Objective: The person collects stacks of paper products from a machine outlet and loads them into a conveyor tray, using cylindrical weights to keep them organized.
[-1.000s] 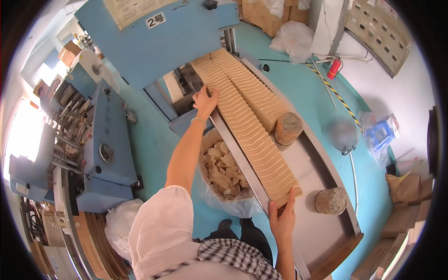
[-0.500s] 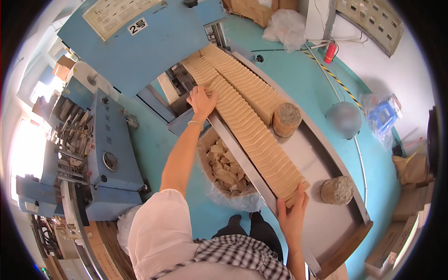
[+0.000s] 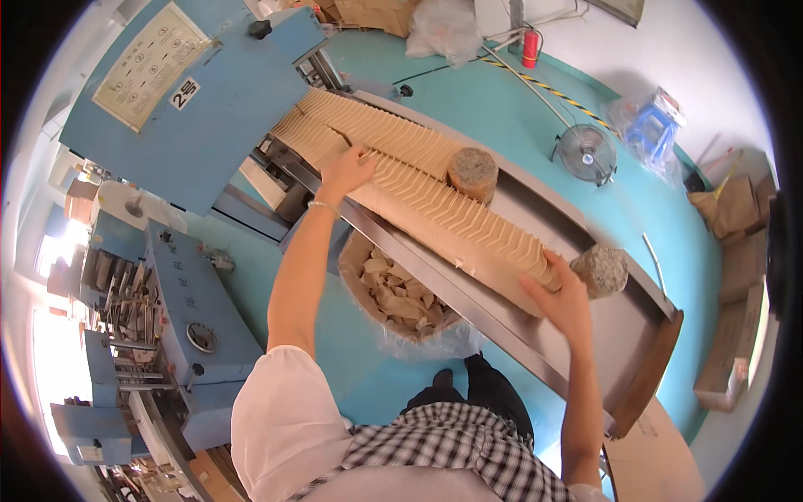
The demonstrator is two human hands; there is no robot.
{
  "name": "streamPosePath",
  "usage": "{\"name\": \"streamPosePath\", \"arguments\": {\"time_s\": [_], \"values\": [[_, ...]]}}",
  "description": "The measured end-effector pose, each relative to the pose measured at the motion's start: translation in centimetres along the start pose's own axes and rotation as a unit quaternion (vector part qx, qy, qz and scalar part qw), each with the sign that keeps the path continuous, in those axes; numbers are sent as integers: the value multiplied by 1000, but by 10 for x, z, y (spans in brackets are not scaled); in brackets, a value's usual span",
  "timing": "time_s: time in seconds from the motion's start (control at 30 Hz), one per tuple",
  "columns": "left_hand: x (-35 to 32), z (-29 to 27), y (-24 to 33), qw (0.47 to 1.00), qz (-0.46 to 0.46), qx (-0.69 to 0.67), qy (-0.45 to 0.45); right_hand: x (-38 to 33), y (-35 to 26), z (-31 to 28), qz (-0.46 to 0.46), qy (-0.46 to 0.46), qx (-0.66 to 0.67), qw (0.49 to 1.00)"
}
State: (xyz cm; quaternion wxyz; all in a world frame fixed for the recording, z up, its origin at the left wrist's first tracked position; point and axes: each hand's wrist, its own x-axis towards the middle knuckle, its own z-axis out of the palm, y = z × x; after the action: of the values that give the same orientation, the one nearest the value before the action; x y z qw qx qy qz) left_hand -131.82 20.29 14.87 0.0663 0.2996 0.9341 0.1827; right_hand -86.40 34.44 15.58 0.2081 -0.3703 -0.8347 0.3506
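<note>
A long row of thin brown paper pieces (image 3: 452, 222), packed face to face, stands along a metal tray (image 3: 519, 339). My left hand (image 3: 347, 171) is closed at its far end, fingertips tucked in at a break between this section and the pieces behind. My right hand (image 3: 565, 293) wraps round the near end, thumb on the near side and fingers over the top. Alongside on the right runs a second row of brown pieces (image 3: 393, 125), with a rough stone-like cylinder (image 3: 473, 174) against its near end. Another such cylinder (image 3: 600, 270) sits just beyond my right hand.
The tray leads out of a blue machine (image 3: 180, 100) at the far left. Below its near side stands a box of brown paper scraps (image 3: 393, 289). A second blue machine (image 3: 201, 309) is on the left. A floor fan (image 3: 587, 154) and a fire extinguisher (image 3: 530, 48) are beyond the tray.
The held section has tipped so more of its near side shows, and a break has opened at its far end. My right hand has moved up and farther over the end. The view has shifted.
</note>
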Motion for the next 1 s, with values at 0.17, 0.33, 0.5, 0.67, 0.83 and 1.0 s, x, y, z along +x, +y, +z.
{"name": "streamPosePath", "arguments": {"time_s": [0.17,0.33,0.5,0.67,0.83,1.0], "values": [[1,-9,28,977,20,171,-127,-9,-9,-52,109,-164,-3,980],[-52,-13,86,953,123,173,-216,-58,39,-107,181,-209,-78,958],[-110,0,96,958,189,-30,-213,-131,74,-141,210,9,-154,965],[-156,10,108,927,334,59,-158,-158,64,-136,154,56,-145,976],[-167,27,101,935,329,26,-133,-167,56,-114,171,72,-129,974],[-168,33,98,937,331,15,-109,-171,54,-109,192,95,-170,962]]}}
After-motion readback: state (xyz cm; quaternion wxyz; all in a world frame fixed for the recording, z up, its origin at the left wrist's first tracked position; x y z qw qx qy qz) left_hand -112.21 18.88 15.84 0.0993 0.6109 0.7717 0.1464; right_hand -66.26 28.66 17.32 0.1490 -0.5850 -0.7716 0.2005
